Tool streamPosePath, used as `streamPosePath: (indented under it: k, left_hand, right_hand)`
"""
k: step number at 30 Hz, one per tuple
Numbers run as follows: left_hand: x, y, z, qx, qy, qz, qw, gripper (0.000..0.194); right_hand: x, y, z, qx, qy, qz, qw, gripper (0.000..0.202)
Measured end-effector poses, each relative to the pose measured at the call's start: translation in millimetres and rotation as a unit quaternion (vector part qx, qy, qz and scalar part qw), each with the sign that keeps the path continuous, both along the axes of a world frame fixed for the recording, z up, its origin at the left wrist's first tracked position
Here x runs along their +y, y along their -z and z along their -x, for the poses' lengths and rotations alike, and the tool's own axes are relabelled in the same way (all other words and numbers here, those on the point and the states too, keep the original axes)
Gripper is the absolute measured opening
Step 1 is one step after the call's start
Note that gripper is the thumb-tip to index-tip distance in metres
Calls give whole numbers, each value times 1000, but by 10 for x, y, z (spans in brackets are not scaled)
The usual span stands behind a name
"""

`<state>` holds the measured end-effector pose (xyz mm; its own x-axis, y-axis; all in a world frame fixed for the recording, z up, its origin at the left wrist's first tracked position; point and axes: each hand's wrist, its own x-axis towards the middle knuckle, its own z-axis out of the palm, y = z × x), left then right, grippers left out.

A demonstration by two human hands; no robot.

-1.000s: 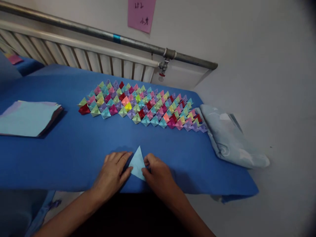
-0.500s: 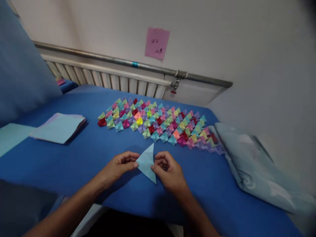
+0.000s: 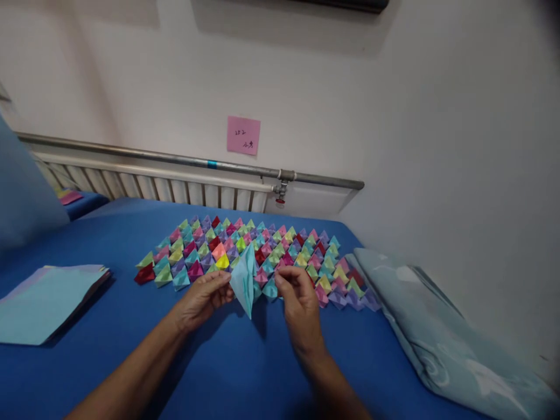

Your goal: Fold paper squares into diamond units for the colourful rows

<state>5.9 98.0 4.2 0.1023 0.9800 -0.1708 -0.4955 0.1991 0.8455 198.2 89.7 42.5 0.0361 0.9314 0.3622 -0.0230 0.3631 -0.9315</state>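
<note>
My left hand pinches a light-blue folded paper piece by its left corner, between thumb and fingers. The paper is raised above the blue surface and turned upright, its layered folds facing right. Right of it, apart from the paper, is my right hand, its fingers curled and the thumb close to the index finger, with nothing visible in them. Behind both hands lie rows of small folded paper pieces in many colours, partly hidden by the held paper and the right hand.
A stack of coloured paper sheets lies left on the blue-covered surface. A folded pale-blue patterned cloth is at the right. Behind stand a radiator, a metal pipe and a wall with a pink note.
My right hand has let go of the folded paper and moved slightly off to its right. The left hand has lifted and turned the paper. The view has tilted up and shifted right.
</note>
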Motion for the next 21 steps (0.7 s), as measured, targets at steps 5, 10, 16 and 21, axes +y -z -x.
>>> streamPosePath:
  k: [5, 10, 16, 21]
  left_hand:
    - [42, 156, -35, -44, 26, 26, 998, 34]
    - [41, 252, -21, -11, 77, 48, 996, 35]
    - [26, 255, -32, 19, 96, 59, 993, 36]
    - [4, 271, -25, 50, 108, 53, 991, 35]
  right_hand:
    - [12, 208, -83, -72, -9, -81, 994, 10]
    - [38, 266, -73, -133, -30, -87, 987, 17]
    - [46, 234, -55, -156, -29, -34, 987, 14]
    - [66, 204, -70, -132, -70, 48, 988, 10]
